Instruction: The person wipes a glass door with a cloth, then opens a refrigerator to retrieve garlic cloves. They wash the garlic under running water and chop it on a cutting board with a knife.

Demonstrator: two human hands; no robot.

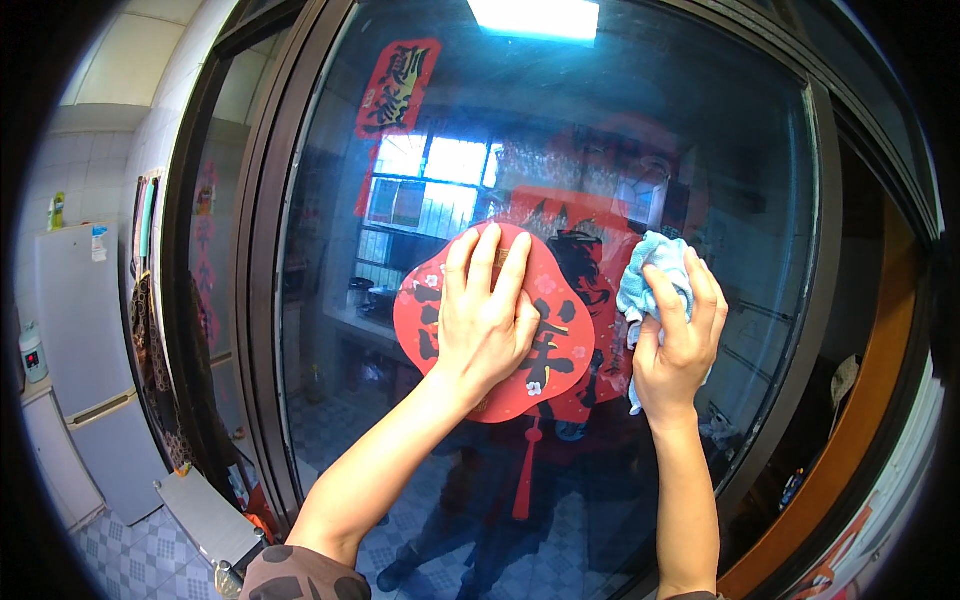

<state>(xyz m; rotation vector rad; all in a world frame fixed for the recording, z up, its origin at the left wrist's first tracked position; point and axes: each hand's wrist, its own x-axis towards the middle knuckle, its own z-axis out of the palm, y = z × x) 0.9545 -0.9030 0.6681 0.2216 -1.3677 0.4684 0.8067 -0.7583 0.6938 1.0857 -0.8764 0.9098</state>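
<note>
My left hand (486, 319) lies spread over a red paper decoration (559, 289) with scalloped edges, black characters and small blossoms, pressing it against a dark glass door panel (750, 195). A red tassel (526, 480) hangs below that decoration. To the right, my right hand (684, 341) grips a crumpled light-blue cloth (658, 259) against the same pane. Behind the cloth and the decoration shows a larger red shape with black marks; the overlap hides part of it, and I cannot tell on which side of the glass it is.
A brown metal frame (262, 225) borders the pane. Another red decoration (397, 86) with writing is at the upper left. Farther left stand a refrigerator (82, 315), hanging cloths (146, 225) and a low grey-topped stand (210, 514). A window and ceiling light reflect in the glass.
</note>
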